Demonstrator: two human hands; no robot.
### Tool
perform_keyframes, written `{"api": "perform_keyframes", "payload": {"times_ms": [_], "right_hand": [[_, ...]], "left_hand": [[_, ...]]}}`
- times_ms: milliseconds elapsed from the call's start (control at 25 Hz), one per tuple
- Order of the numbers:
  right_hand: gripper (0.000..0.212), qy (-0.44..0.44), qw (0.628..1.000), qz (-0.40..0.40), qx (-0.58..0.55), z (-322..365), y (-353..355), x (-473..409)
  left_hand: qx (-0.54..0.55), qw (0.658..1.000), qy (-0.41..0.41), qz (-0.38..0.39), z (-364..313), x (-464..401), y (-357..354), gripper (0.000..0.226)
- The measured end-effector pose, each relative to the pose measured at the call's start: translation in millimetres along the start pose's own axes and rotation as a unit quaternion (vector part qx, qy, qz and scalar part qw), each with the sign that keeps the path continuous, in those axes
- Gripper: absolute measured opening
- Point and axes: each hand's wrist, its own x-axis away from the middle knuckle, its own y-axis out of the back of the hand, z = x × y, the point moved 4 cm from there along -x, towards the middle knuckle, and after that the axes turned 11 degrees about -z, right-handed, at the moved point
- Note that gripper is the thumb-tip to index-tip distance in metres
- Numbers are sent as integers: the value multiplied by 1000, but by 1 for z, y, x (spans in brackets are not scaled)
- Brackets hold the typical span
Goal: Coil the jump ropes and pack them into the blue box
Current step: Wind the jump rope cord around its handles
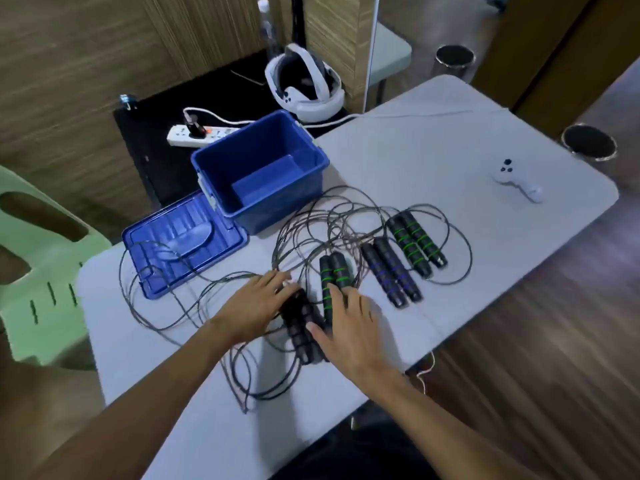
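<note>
Both of the person's hands were down on the grey folding table, closing in on the nearest pair of plain black foam handles. The left hand lay flat against the pair's left side, fingers spread, gripping nothing I could make out; the right hand rested open beside them, thumb touching the foam. Presumably they were gathering the two handles together before winding. Thin dark cords sprawled in tangled loops across the table and over the ribbed blue plastic lid. The open blue plastic box stood just behind, empty, within easy reach for packing.
</note>
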Motion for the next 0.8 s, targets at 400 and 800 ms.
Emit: {"api": "perform_keyframes", "payload": {"times_ms": [400,800], "right_hand": [[38,-138,989,51,28,35,-26,33],[62,-196,979,56,-28,48,-57,36]], "left_hand": [[-55,995,-77,39,5,-24,-17,72],[-2,997,-73,40,17,-12,-29,68]]}}
